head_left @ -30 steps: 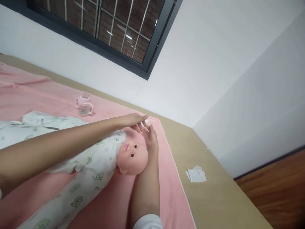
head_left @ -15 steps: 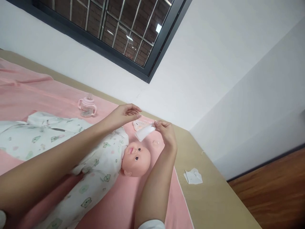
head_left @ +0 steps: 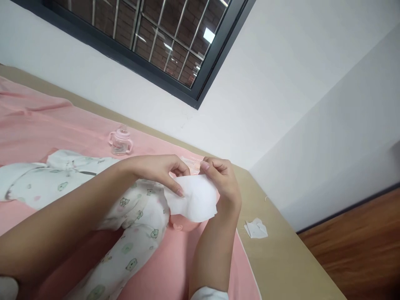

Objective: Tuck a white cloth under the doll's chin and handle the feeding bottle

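A white wet wipe (head_left: pixel 198 200) is spread out over the face of a baby doll (head_left: pixel 184 224), hiding its eyes and mouth. My left hand (head_left: pixel 165 171) has its thumb on top of the wipe's left part, with fingers curled behind the sheet. At the upper right corner, my right hand (head_left: pixel 223 179) pinches the wipe between thumb and fingers. The doll lies on its back in a white outfit (head_left: pixel 137 214) printed with green animals. Behind my hands a wipes packet (head_left: pixel 191 163) is partly hidden.
A pink baby bottle (head_left: pixel 121 142) with two handles stands on the pink sheet (head_left: pixel 162 266). A folded white tissue (head_left: pixel 256 228) lies on the beige surface (head_left: pixel 278 258) at the right. The wall and a barred window (head_left: pixel 168 41) are behind.
The wipe has gone from folded in my right hand to spread across the doll's face. My left hand has moved down and right and taken hold of it.
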{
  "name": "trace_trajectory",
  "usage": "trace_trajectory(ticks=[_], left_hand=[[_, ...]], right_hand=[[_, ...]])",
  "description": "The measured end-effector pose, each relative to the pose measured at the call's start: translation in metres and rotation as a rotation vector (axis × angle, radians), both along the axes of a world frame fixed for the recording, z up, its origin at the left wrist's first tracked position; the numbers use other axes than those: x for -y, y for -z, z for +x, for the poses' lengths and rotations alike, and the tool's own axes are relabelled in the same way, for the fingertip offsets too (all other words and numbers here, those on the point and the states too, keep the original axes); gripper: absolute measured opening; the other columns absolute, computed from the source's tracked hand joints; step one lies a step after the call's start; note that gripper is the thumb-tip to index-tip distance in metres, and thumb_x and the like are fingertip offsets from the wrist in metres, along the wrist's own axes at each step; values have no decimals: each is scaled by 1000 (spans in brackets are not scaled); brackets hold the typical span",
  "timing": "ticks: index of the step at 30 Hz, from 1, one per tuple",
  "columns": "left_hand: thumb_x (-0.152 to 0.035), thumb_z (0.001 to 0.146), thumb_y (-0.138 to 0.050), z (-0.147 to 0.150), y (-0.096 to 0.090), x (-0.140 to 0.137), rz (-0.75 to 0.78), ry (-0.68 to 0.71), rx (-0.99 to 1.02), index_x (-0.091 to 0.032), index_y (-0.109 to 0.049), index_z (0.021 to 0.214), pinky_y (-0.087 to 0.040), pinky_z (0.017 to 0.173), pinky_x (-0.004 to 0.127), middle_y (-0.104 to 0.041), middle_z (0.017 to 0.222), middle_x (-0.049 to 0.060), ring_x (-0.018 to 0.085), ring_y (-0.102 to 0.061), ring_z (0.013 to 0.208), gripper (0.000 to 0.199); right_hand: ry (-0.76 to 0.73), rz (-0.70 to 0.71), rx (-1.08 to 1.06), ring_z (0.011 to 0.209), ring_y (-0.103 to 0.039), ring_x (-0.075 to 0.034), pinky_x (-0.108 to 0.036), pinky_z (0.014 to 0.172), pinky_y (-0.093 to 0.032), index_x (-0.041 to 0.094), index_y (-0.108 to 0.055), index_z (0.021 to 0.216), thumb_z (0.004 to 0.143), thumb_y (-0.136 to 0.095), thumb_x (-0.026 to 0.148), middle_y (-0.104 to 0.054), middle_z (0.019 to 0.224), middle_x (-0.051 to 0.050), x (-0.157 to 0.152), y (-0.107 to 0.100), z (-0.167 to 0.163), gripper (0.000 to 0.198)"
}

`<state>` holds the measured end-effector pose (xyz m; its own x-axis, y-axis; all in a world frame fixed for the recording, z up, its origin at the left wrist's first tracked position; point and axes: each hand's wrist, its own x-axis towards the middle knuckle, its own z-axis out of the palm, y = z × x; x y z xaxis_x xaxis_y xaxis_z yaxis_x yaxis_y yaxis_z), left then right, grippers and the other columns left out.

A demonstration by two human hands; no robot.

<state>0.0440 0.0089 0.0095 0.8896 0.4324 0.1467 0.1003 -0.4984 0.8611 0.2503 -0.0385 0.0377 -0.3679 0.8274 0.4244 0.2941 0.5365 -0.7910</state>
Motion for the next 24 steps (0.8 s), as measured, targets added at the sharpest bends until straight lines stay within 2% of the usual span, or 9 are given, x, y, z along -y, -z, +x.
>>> trace_trajectory(ticks=[3,8,11,15,18,20,24], left_hand=[[-42,73,-74,-6,-4,3,-38,-31,9,-18,-72,82,-42,60,23,-67,78,1,17,-60,71,26],[-44,72,-74,-17,-14,14,10,-107,64,-21,-74,77,-44,63,25,-67,76,1,18,-59,70,24],[-44,71,-74,-20,-20,24,44,-177,175,-22,-75,73,-48,71,27,-69,91,3,21,-62,81,22],[-44,69,-76,-18,-23,32,134,-278,352,-26,-79,74,-46,95,32,-65,117,5,28,-58,111,19],[-42,71,-76,-16,-22,34,172,-346,445,-28,-80,79,-44,102,36,-64,121,3,30,-52,122,17],[-41,72,-76,-15,-21,34,138,-398,490,-29,-80,83,-47,97,36,-67,113,3,30,-57,116,17],[-40,74,-75,-17,-18,32,25,-466,500,-26,-78,81,-52,72,31,-70,84,3,24,-65,85,16]], right_hand=[[-37,18,-44,53,-39,-7,-23,51,-30,17,-49,54,78,-70,52,-45,57,3,-3,1,2,47],[-145,14,-94,60,-48,-10,-23,52,-39,21,-56,67,58,-86,48,-53,66,1,-8,3,5,41],[-143,13,-125,62,-52,-11,-23,54,-43,22,-61,84,55,-89,44,-55,69,1,-6,3,2,46],[-120,3,-179,66,-56,-11,-25,62,-50,26,-59,102,61,-86,43,-55,71,3,-1,1,-10,52],[-60,-2,-206,75,-59,-12,-26,70,-53,29,-55,115,66,-83,43,-57,78,3,2,0,-20,58],[-47,-18,-196,77,-59,-12,-27,73,-54,30,-51,124,69,-81,42,-58,80,2,1,1,-25,63],[-43,-22,-207,77,-60,-12,-27,74,-54,29,-49,128,73,-78,39,-62,84,1,-4,4,-25,63]])
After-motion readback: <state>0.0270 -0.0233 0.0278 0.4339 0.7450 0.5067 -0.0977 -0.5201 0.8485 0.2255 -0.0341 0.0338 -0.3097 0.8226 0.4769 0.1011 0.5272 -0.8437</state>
